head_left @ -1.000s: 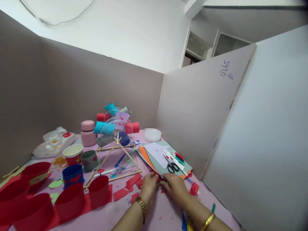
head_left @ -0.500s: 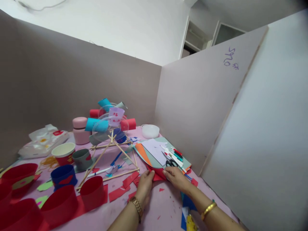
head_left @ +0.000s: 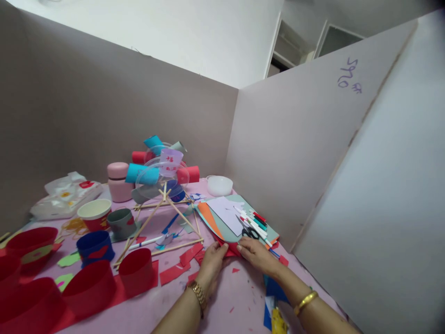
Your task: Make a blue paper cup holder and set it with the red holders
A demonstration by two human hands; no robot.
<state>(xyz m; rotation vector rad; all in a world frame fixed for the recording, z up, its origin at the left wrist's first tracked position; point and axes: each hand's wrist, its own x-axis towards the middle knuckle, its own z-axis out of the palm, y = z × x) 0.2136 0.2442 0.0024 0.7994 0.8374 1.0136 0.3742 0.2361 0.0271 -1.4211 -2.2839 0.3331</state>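
A piece of red paper (head_left: 232,250) is pinched between my two hands at the near edge of the paper stack. My left hand (head_left: 212,263), with a watch on its wrist, has its thumb on the paper's left side. From the right, my right hand (head_left: 256,254) grips the other side, thumb and fingers closed. Part of the red paper is hidden under the fingers. Just beyond my right hand lie black-handled scissors (head_left: 250,233) and several markers (head_left: 259,225). Beneath them is a stack of coloured paper (head_left: 227,227) with a lilac sheet on top.
Red paper cups (head_left: 135,269), a blue cup (head_left: 93,248) and a grey cup (head_left: 121,222) stand left. A stick frame (head_left: 167,208) carries clear discs and paper rolls. Red scraps (head_left: 174,273) litter the pink table. A yellow tool (head_left: 278,321) lies near. Grey partitions (head_left: 271,148) enclose the table.
The view has shifted slightly, so most things sit a little further right and the far things higher. Both hands keep their hold on the red paper.
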